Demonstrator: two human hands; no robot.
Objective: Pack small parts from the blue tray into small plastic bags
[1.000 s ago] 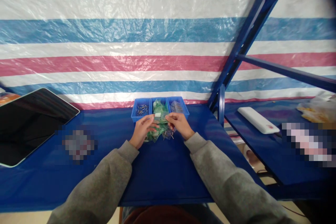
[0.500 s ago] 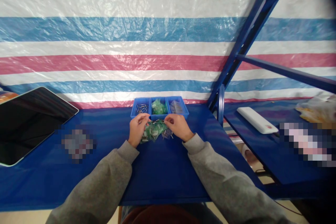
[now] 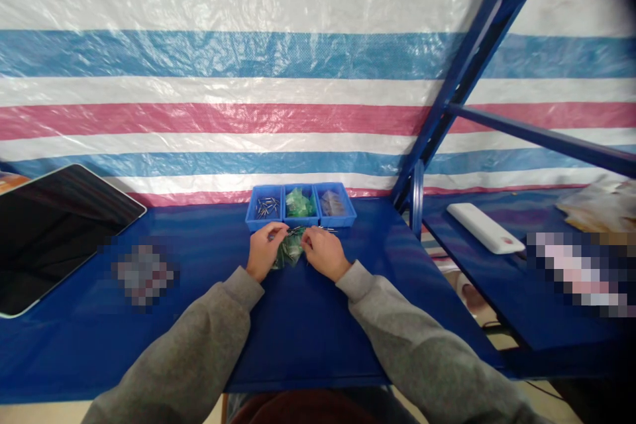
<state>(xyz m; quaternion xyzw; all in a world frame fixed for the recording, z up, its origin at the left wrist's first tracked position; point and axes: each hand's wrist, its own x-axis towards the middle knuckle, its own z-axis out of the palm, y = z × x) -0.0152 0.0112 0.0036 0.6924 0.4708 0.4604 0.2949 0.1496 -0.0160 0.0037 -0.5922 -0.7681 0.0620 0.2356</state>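
Fingers pinched together, my left hand (image 3: 264,252) is at the left side of a pile of green packets (image 3: 290,252). My right hand (image 3: 324,252) is closed at the pile's right side, its fingertips over the packets. What either hand grips is too small to make out. Thin metal pieces (image 3: 328,230) lie just behind my right hand. Beyond the hands stands a blue three-part bin (image 3: 301,220), with metal pieces (image 3: 268,207) in the left part, green packets (image 3: 300,203) in the middle and clear packets (image 3: 332,204) in the right.
A dark-screened tablet (image 3: 64,232) lies at the left, near a blurred item (image 3: 144,275). A blue metal frame (image 3: 447,99) rises at the right. Past it, a white box (image 3: 485,228) and plastic bags (image 3: 603,202) lie on another blue table (image 3: 551,308).
My right hand has moved left, closer to my left hand, and now covers more of the green packets. My left hand has shifted slightly down and right.
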